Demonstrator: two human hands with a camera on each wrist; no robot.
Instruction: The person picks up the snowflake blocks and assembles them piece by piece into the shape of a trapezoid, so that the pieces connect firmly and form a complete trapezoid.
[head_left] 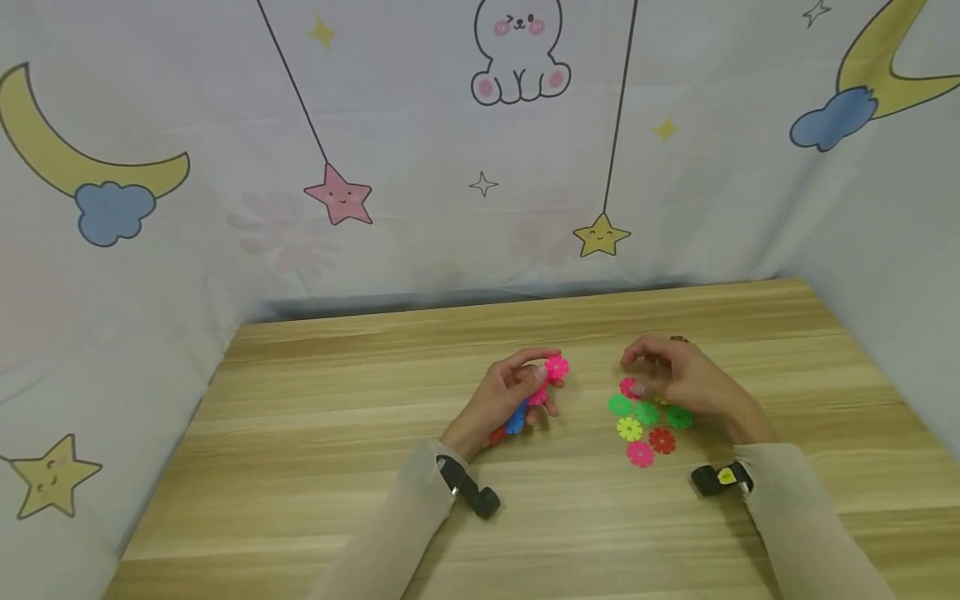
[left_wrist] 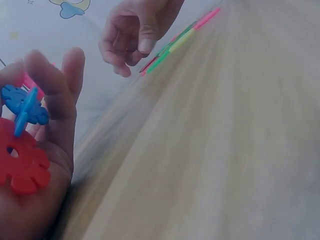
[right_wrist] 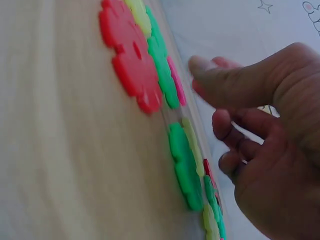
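My left hand point(head_left: 543, 379) grips a small cluster of joined snowflake discs just above the wooden table point(head_left: 300, 467): a pink disc point(head_left: 556, 367) at the fingertips, a blue one point(head_left: 516, 419) and a red one point(left_wrist: 20, 162) nearer the palm. The blue disc point(left_wrist: 22, 105) is slotted crosswise into the others. My right hand point(head_left: 637, 371) hovers with loosely curled fingers over several loose discs lying flat. Among them are a green disc point(head_left: 620, 406), a yellow disc point(head_left: 629, 428), a red disc point(head_left: 662, 440) and a pink disc point(head_left: 640, 453). Nothing shows between its fingers point(right_wrist: 220, 85).
A printed cloth backdrop point(head_left: 480, 167) with moons, stars and a bunny closes off the table's far edge and both sides. A black wrist camera point(head_left: 472, 492) sits on the left sleeve, another point(head_left: 720, 479) on the right. Bare wood lies in front and to the left.
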